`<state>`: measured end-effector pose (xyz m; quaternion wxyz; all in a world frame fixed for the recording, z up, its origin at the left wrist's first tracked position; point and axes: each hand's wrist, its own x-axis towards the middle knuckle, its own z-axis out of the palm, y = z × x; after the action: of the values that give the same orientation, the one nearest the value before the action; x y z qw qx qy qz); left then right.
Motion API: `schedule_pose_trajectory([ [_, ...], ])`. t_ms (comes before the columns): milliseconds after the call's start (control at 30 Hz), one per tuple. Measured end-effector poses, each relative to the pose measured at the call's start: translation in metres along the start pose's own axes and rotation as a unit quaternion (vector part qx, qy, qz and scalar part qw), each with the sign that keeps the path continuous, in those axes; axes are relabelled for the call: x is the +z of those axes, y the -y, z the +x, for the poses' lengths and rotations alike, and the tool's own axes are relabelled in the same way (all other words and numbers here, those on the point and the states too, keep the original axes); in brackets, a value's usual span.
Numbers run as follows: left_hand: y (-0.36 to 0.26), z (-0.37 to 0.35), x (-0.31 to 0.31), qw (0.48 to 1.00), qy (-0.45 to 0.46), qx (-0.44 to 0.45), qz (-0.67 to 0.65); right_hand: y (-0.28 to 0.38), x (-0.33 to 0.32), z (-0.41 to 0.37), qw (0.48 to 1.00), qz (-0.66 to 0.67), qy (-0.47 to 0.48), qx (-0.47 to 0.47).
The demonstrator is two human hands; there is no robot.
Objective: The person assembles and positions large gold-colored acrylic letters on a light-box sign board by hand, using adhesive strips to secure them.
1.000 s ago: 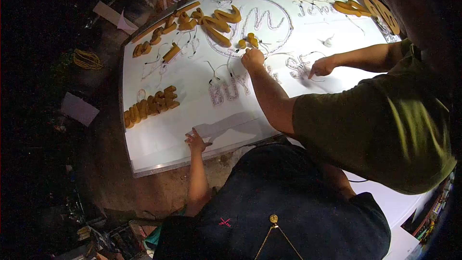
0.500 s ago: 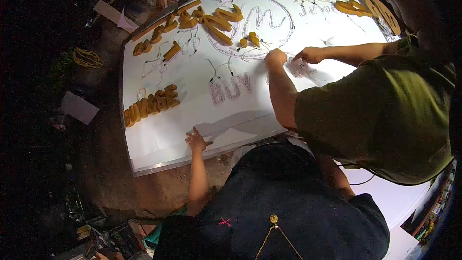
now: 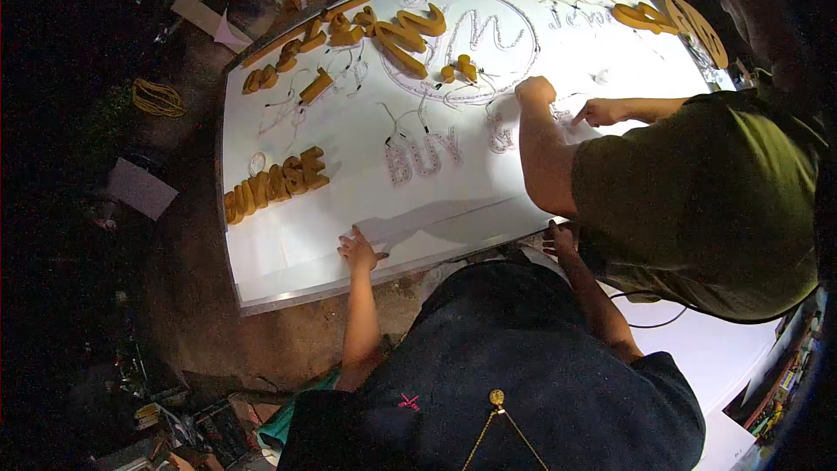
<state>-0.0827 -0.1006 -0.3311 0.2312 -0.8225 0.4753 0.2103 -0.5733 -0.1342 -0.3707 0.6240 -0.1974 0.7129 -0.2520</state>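
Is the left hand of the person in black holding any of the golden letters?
No, the left hand lies with spread fingers on the white board, apart from the golden letters.

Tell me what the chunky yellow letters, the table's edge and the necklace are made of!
Chunky yellow letters: maybe plastic or painted foam, since they look thick, smooth-sided and dull; I can't tell which.
Table's edge: probably metal, because the grey strip gleams.
Necklace: likely gold-coloured metal, as its round piece looks shiny.
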Motion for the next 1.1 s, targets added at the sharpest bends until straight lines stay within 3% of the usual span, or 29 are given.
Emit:
schedule_pose_trajectory([
  [133,0.001,0.003,0.005,1.000,-0.008,0.003,-0.026,-0.019,-0.005,0.022,0.999,-0.024,0.021,-0.037],
  [267,-0.001,-0.002,0.002,0.996,-0.012,-0.022,-0.083,-0.021,0.003,0.022,0.999,0.034,-0.041,-0.010],
  [400,0.000,-0.005,0.002,0.998,-0.034,0.008,-0.053,-0.019,0.002,0.016,0.999,0.026,-0.034,-0.018],
  [467,-0.008,-0.018,-0.014,0.993,-0.021,-0.037,-0.110,-0.023,0.006,0.015,0.999,0.024,-0.030,-0.025],
  [533,-0.011,-0.024,-0.020,0.992,-0.034,-0.037,-0.113,-0.027,0.015,0.014,0.995,0.041,-0.091,-0.024],
  [667,-0.009,-0.029,-0.024,0.994,-0.072,-0.028,-0.081,-0.031,0.020,0.003,0.996,0.060,-0.065,0.010],
  [933,-0.004,-0.029,-0.021,0.994,-0.087,0.008,-0.062,-0.047,0.054,-0.023,0.962,0.269,-0.020,0.037],
  [1033,-0.002,-0.029,-0.022,0.993,-0.091,0.038,-0.059,-0.082,0.059,-0.015,0.982,0.171,-0.032,0.079],
  [1100,-0.001,-0.028,-0.024,0.994,-0.087,0.049,-0.051,-0.124,0.047,0.002,0.994,-0.105,0.013,-0.011],
])
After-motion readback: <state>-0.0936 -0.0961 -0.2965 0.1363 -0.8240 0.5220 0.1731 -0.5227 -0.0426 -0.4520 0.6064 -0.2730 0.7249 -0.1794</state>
